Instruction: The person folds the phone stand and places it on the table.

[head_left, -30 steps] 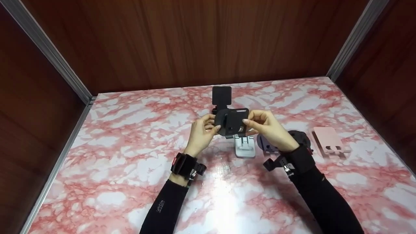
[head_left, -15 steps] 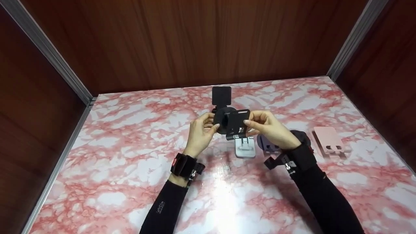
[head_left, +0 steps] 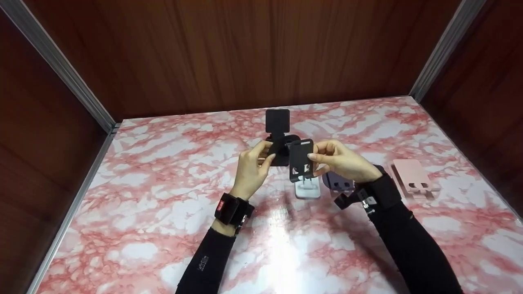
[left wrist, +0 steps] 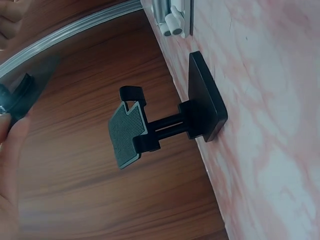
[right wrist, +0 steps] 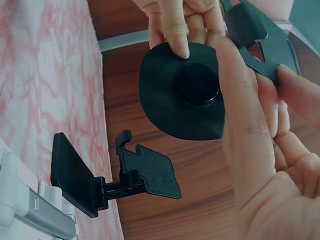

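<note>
Between both hands a black folding phone stand is held up above the table. My left hand (head_left: 251,171) pinches the edge of its round base (right wrist: 157,95), thumb on one face. The fingers and thumb of my right hand (head_left: 345,161) pinch the side of its slotted phone plate (head_left: 300,159). The plate faces the head camera, while the base tilts away behind it. Just beyond stands a second black phone stand (head_left: 278,121), upright on a rectangular base (left wrist: 206,100). Under the held plate, partly hidden, is a white phone stand (head_left: 307,192).
A purple phone stand (head_left: 338,182) lies beside the white one, partly behind my right hand. Farther right is a pink phone stand (head_left: 412,174). A dark item (head_left: 381,168) is mostly hidden by my right wrist. Wooden panels (head_left: 245,53) wall in the marbled table (head_left: 163,179).
The held stand has turned in my hands: its round base tilts from facing the camera to nearly flat, and its plate swings round to face the camera and drops slightly. Both grips stay.
</note>
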